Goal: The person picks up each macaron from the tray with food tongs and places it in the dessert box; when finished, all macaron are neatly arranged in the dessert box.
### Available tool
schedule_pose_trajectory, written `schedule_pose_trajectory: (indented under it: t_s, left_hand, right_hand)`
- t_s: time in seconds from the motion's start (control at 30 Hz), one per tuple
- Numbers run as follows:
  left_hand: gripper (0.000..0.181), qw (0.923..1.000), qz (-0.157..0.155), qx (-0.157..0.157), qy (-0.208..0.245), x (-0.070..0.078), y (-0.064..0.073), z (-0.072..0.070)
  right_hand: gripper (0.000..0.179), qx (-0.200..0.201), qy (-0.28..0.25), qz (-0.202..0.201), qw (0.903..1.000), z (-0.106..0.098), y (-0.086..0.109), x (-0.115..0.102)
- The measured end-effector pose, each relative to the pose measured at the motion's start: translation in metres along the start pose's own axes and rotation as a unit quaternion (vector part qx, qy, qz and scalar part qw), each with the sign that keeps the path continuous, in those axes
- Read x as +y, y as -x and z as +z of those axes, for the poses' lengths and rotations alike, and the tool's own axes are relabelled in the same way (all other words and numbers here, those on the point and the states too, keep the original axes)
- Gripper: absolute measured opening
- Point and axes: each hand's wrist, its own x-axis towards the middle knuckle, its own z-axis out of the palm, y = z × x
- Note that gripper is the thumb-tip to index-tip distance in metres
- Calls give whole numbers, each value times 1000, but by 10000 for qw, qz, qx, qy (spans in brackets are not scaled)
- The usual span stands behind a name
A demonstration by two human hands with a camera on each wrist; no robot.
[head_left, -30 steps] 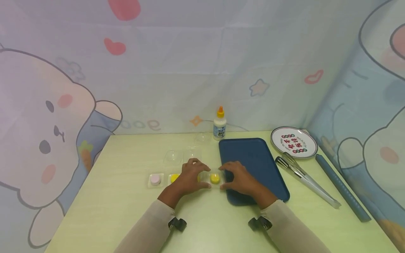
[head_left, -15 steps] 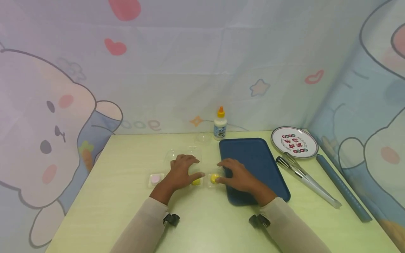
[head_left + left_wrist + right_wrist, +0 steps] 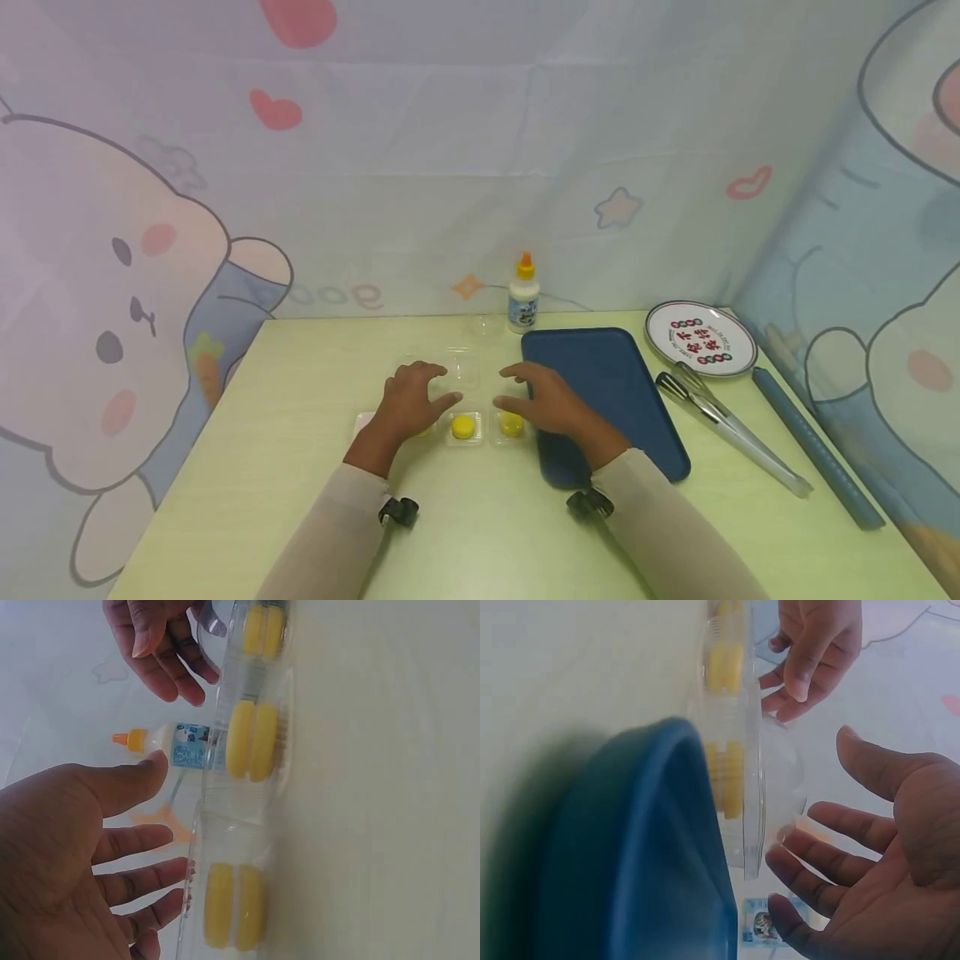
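Note:
A row of small clear plastic trays crosses the table. The rightmost holds a yellow macaron; left of it is another yellow macaron, its tray uncovered by either hand. My left hand hovers over the left part of the row, thumb and fingers spread, holding nothing. It partly hides a third yellow macaron and the tray at the row's left end. My right hand is above the rightmost tray and the near-left part of the blue tray, fingers apart and holding nothing. Whether any fingertip touches a tray, I cannot tell.
Clear plastic lids lie behind the row, with another clear piece farther back. A white bottle with an orange tip stands near the wall. To the right are a printed plate, metal tongs and a long blue-grey bar.
My left hand has drawn leftward and back from the two right trays, uncovering the second yellow macaron from the right. My right hand has shifted slightly left and away from me.

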Motion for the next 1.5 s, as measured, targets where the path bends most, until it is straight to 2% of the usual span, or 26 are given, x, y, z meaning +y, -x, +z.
schedule_pose_trajectory:
  t_s: [0.13, 0.43, 0.57, 0.93, 1.1, 1.27, 1.5]
  left_hand:
    - [57, 9998, -140, -94, 41, -1, -3, -1]
    - [57, 9992, -327, -165, 174, -3, -6, 0]
    - [57, 9988, -405, -226, 169, -2, -6, 2]
    - [40, 9996, -254, -158, 2, 1, -10, 3]
    - [35, 9995, -180, -197, -175, 2, -12, 3]
    - [35, 9991, -195, -173, -338, 1, -14, 4]
    - [36, 9988, -305, -298, -233, 1, -15, 6]
  right_hand:
    - [58, -59, 68, 122, 9999, 1, -6, -3]
    - [59, -222, 9, 81, 9997, 5, -22, -11]
    - [59, -324, 160, 98, 9993, 7, -30, -16]
    - [64, -841, 789, 455, 9923, 14, -51, -24]
    - [64, -950, 799, 554, 9907, 15, -53, -26]
    - [64, -899, 709, 535, 9920, 14, -53, -27]
    - [64, -948, 631, 534, 9921, 15, -56, -23]
